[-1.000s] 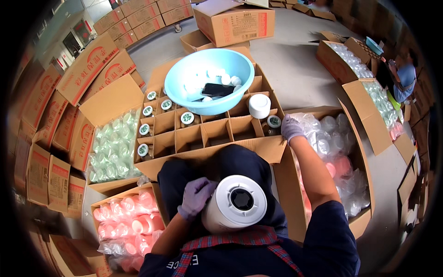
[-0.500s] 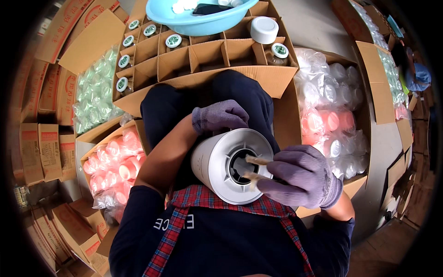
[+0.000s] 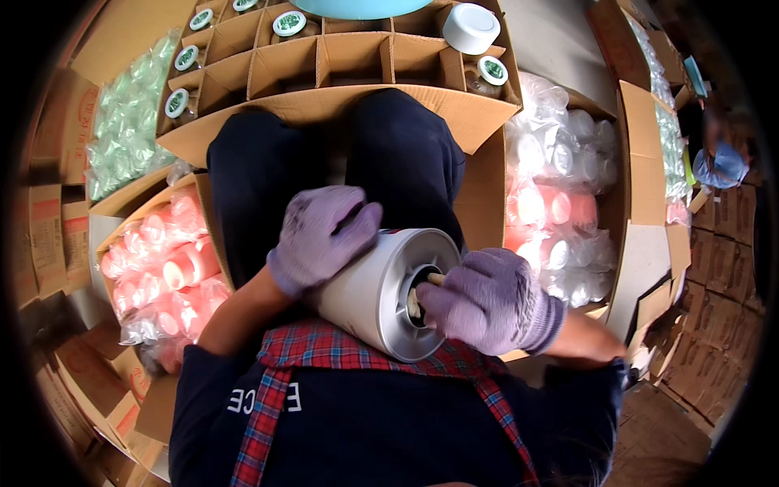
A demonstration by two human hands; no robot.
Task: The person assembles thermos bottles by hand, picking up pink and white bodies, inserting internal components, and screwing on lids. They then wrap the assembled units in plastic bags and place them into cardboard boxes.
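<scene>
At the far left of the frame, brown boxes stand close together. Next to them, toward the upper left, a box is full of green cups in clear plastic bags. Just below those are pink cups, also in clear bags.

Across the top, left to middle, is a big box with card walls that make little rooms. Some rooms have bottles with white and green lids. The bottom of a blue tub shows at the top edge.

Near the middle, the left hand, in a purple glove, lies on the side of a white can. Its fingers are bent and a bit apart, and they do not close around the can. The can is tipped over on the person's lap, in the middle of the frame, with its round hole facing right. Just right of it, the right hand, in a purple glove too, has its fingers pinched tight on a pale strip at the hole.

Up above, a round white pot sits on the card walls. Farther right is a box of clear cups with some pink ones between. At the upper right, a person in blue is near more boxes.
</scene>
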